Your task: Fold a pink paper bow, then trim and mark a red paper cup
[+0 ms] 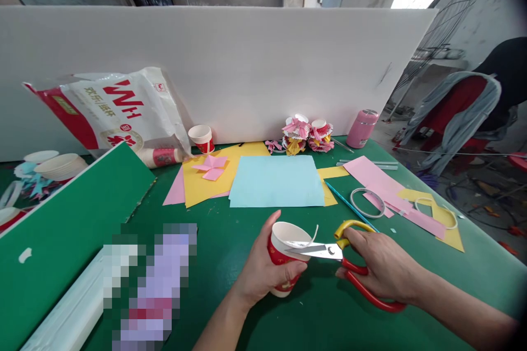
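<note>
A red paper cup [280, 256] with a white inside stands tilted in my left hand [263, 269], its fingers and thumb wrapped round the wall. My right hand [382, 266] grips a pair of scissors [329, 250] with one yellow and one red handle. The blades lie at the cup's rim, parted a little, and a thin strip of the rim curls up beside them. Behind the cup lies a light blue paper sheet [275, 181] on top of yellow paper [206, 186].
Tape rolls [368, 203] and pink paper strips [379, 186] lie to the right. At the back stand decorated cups [296, 129], a pink flask [362, 129], another paper cup [201, 138] and a plastic cup bag [119, 109]. A green board [82, 197] leans at the left.
</note>
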Demonstrator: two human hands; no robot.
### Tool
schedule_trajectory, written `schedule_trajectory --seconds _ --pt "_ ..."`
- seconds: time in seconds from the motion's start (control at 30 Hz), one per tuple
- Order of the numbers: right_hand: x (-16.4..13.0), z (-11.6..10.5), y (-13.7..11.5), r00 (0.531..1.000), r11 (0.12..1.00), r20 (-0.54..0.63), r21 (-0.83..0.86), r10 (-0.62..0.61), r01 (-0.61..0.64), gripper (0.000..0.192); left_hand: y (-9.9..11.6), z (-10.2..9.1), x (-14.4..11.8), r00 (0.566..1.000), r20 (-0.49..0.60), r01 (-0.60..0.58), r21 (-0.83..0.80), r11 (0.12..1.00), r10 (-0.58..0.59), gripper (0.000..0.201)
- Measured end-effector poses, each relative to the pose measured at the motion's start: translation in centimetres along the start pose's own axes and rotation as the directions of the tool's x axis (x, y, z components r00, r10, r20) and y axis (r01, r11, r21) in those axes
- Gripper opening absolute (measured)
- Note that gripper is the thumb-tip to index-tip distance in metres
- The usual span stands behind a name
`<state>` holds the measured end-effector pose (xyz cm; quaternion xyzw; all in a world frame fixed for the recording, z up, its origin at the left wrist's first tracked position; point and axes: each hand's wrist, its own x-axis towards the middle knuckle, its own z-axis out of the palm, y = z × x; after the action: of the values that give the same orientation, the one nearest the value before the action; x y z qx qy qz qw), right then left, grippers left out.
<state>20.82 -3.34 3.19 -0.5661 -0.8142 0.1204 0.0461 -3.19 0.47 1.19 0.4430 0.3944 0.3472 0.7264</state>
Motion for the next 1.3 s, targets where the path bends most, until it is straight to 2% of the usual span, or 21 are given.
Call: schedule_trajectory --seconds 0.13,0.2,0.6,1.0,1.3 --pt "-0.2 0.1 0.4 1.0 1.0 -0.013 0.013 -0.02 0.02 0.042 0.1 -0.8 0.1 0.982 0.16 0.112 -0.048 0.993 -0.103 0.102" --pt "-0.3 0.1 0.5 1.0 1.0 -0.006 0.004 -0.014 0.014 0.041 0.2 -0.8 0.1 0.976 0.181 0.128 -0.039 0.991 -0.119 0.1" --pt "0.3 0.0 -0.1 0.999 1.0 -0.032 0.02 -0.023 0.023 0.044 -0.3 0.5 0.1 1.0 -0.021 0.02 0.047 0.999 -0.02 0.103" --pt "0.1 0.0 0.1 0.999 1.0 0.051 0.002 -0.011 0.011 0.047 -0.4 0.6 0.1 1.0 -0.029 0.012 0.064 0.998 -0.01 0.105" --pt "0.7 -0.3 -0.6 1.0 1.0 0.012 0.013 -0.019 0.019 0.045 0.0 1.3 -0.1 0.997 -0.072 -0.008 0.103 0.995 0.015 0.096"
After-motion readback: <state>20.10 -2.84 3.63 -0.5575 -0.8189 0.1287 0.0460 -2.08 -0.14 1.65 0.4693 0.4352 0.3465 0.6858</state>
